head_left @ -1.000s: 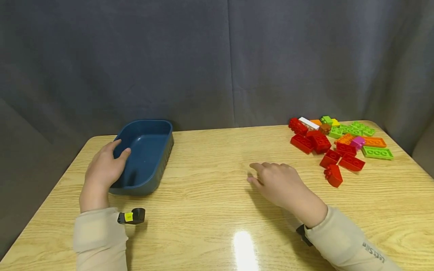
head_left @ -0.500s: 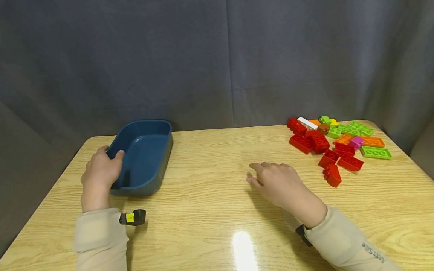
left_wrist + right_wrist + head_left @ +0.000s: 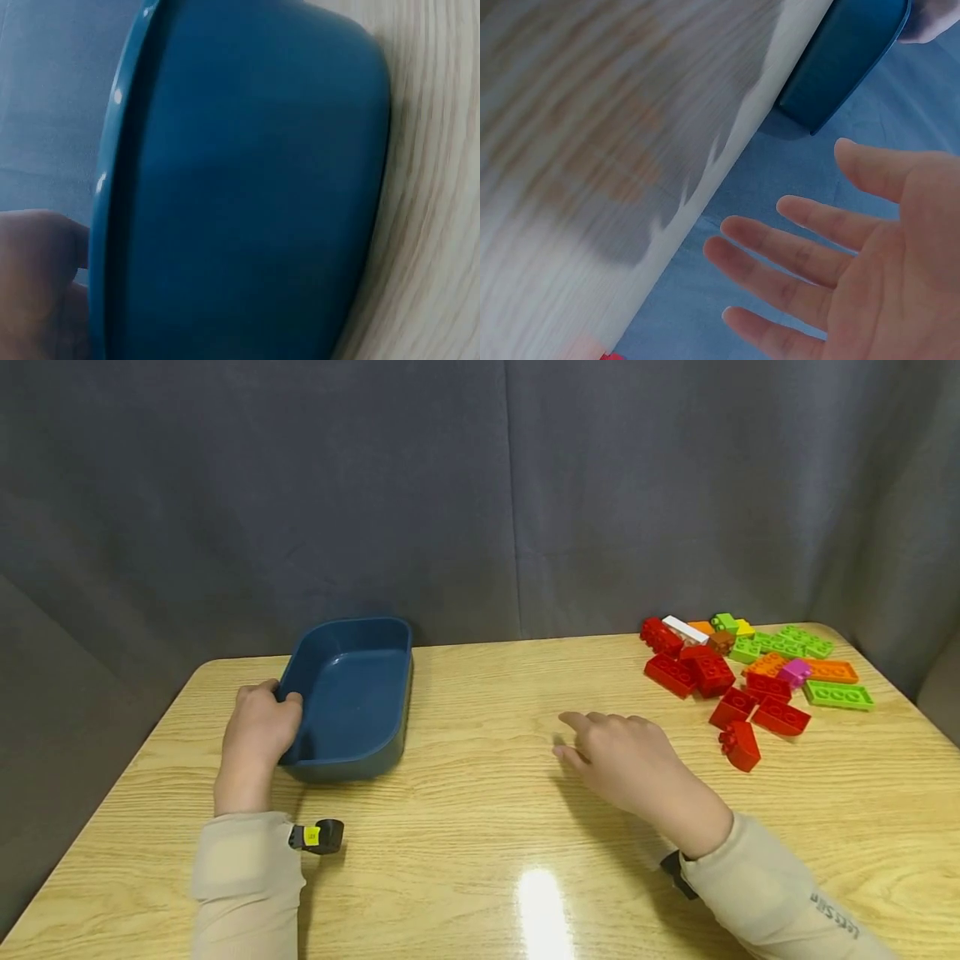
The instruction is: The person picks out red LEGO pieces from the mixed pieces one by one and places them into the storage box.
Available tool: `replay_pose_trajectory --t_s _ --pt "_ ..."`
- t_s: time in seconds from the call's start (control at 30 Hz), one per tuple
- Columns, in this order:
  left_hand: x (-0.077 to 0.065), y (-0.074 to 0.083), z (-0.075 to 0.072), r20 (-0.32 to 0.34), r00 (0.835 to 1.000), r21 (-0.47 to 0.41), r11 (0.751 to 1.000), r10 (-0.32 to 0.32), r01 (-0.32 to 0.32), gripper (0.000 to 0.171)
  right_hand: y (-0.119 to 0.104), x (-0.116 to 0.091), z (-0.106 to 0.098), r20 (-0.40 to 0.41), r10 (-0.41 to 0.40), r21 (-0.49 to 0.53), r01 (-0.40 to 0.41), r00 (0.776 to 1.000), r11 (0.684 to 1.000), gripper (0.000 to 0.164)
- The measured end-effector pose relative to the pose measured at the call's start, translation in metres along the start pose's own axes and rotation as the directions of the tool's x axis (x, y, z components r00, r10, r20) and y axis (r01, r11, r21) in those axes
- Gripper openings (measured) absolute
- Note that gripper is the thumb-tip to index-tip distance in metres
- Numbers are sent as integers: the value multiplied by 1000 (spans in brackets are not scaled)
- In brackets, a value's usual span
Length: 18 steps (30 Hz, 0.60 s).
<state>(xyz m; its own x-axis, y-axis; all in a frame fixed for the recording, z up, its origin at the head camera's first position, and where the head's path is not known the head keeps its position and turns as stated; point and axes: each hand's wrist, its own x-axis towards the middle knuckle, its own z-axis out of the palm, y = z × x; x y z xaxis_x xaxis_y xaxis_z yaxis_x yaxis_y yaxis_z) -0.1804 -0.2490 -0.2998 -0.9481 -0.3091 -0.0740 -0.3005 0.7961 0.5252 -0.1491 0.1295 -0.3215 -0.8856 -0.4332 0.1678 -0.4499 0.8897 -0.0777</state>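
The left sleeve (image 3: 247,935) was light tan, with a wide cuff (image 3: 240,856) and soft wrinkles (image 3: 247,903) under it. A little black camera (image 3: 331,836) with a yellow sticker (image 3: 311,836) stuck out beside it. The right sleeve (image 3: 750,881) was tan too, with dark letters (image 3: 835,916) too small to read. A black piece (image 3: 678,874) peeked out beneath it. The left hand (image 3: 261,724) and right hand (image 3: 624,766) were bare.

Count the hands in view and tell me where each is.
2: the left hand gripping the blue bin, the right hand over the table, between the bin and red bricks.

Partly beyond the wrist views' edges: blue bin (image 3: 247,172), left hand (image 3: 37,285) and right hand (image 3: 885,285).
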Motion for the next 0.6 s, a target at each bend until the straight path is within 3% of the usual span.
replay_pose_trajectory --t_s 0.3,0.6 --pt "4 5 10 21 999 -120 992 38 -35 57 3 0 -2 -15 2 6 -2 1000 1000 48" --pt "5 13 19 117 986 -293 953 122 -83 55 4 0 -2 -9 12 8 -12 1000 1000 48"
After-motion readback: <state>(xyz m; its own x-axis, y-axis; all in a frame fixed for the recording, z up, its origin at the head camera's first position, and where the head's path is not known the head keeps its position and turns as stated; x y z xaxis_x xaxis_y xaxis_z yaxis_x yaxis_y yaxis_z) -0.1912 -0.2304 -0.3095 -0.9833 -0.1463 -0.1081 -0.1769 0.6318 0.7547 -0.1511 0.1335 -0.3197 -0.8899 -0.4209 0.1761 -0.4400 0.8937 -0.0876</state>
